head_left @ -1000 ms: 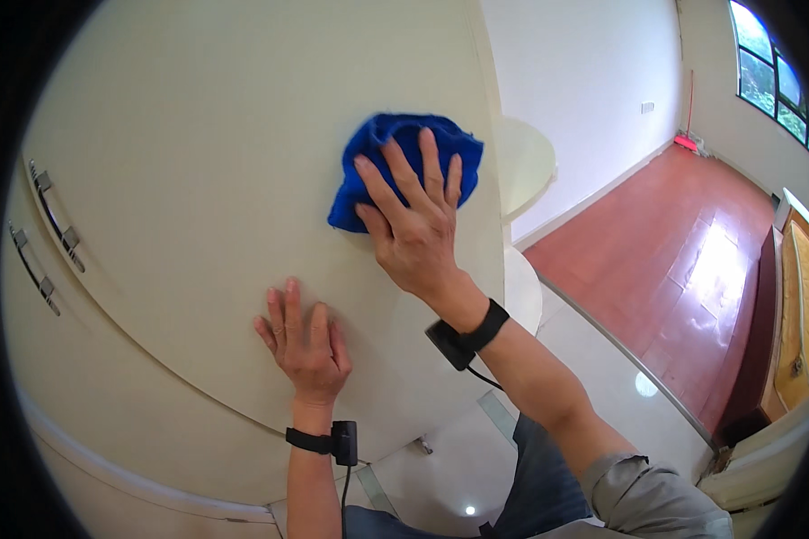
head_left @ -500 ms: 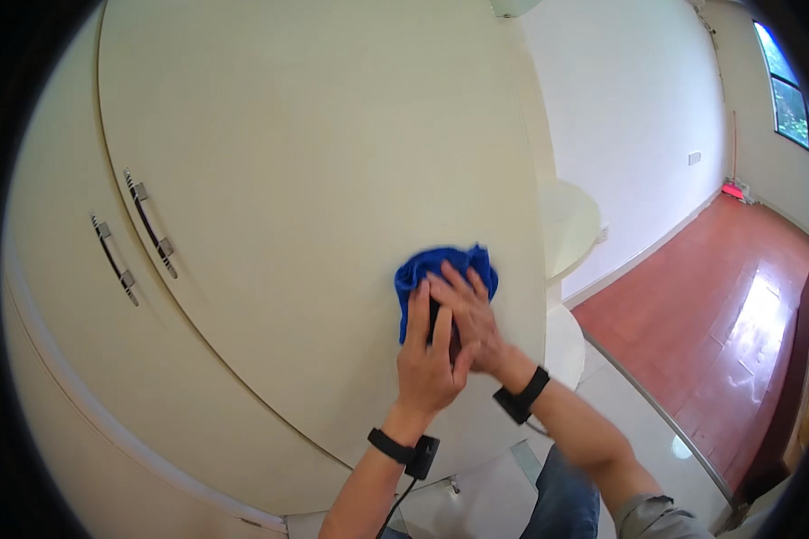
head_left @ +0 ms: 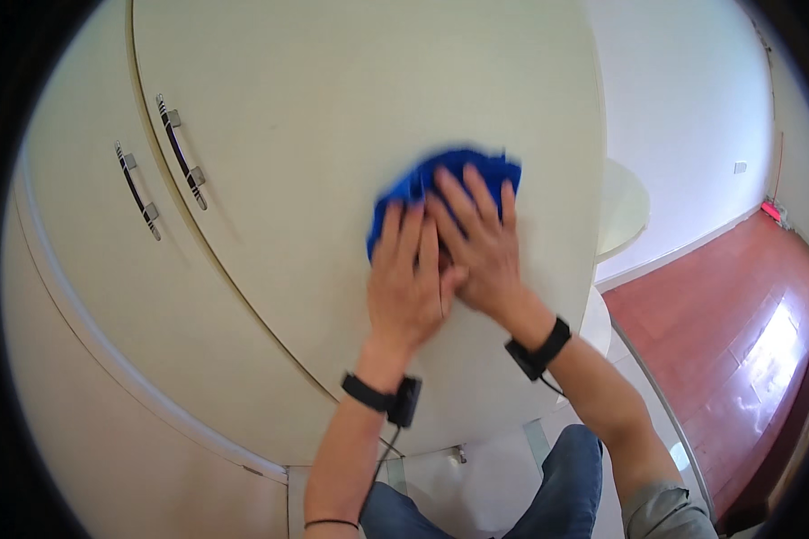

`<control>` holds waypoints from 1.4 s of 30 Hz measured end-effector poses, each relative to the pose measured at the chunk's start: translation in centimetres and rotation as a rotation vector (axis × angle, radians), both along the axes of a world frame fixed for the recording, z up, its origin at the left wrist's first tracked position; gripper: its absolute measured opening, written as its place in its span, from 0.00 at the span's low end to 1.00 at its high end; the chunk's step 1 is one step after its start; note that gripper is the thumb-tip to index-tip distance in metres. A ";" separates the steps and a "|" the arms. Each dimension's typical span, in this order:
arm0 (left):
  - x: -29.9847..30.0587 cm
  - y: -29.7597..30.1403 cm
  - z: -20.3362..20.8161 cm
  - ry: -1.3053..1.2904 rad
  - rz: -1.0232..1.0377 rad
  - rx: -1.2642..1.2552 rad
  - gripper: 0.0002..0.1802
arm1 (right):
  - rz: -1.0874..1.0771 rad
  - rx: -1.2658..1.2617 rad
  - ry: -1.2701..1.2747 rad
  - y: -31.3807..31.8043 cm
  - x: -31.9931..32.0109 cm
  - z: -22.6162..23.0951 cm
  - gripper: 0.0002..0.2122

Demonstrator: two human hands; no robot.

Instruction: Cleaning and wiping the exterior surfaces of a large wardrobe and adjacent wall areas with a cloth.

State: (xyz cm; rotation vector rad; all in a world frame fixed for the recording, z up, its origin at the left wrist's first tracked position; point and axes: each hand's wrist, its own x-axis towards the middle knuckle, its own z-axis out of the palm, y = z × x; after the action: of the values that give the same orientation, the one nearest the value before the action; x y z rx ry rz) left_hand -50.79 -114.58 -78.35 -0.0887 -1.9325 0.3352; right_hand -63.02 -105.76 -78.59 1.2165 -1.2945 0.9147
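Observation:
A bunched blue cloth [head_left: 413, 184] lies against the cream cabinet door [head_left: 315, 117], pressed there by both my hands. My left hand [head_left: 400, 287] rests on the cloth's left part, fingers stretched upward. On its right part lies my right hand [head_left: 485, 251], its fingers long and spread. The two hands nearly meet at the thumbs. Neither hand curls round the cloth; the palms hide its lower part. A black band with a small box sits on each wrist, a cable running from it.
To the left, two dark-and-silver handles [head_left: 182, 153] stick out from neighbouring doors. Rounded pale shelves [head_left: 625, 211] jut out at the cabinet's right side. Beyond is a white wall [head_left: 683, 99] and a reddish floor [head_left: 692, 314]. My jeans-clad knees [head_left: 566, 476] are below.
Both hands have slid the cloth upward across the door, and the cloth is more spread. The hands are slightly farther apart. The view has shifted, with the handles now higher and farther right.

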 end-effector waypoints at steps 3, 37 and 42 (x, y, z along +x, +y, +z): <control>4.2 -0.2 -9.8 -0.133 0.098 0.156 0.37 | 0.014 0.217 -0.022 -0.1 3.0 -8.8 0.23; 15.4 -0.1 -29.0 -0.134 0.156 0.808 0.33 | 0.132 0.681 0.123 -5.2 12.5 -25.5 0.27; 14.9 -3.0 -18.3 0.151 0.178 0.574 0.29 | 0.206 0.447 0.097 -8.3 15.1 -12.6 0.24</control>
State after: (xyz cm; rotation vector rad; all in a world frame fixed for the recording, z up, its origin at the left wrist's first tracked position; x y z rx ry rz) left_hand -35.91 -117.55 -96.69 0.4743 -1.8204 -0.1037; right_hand -47.91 -114.02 -91.17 1.7465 -1.3544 0.7169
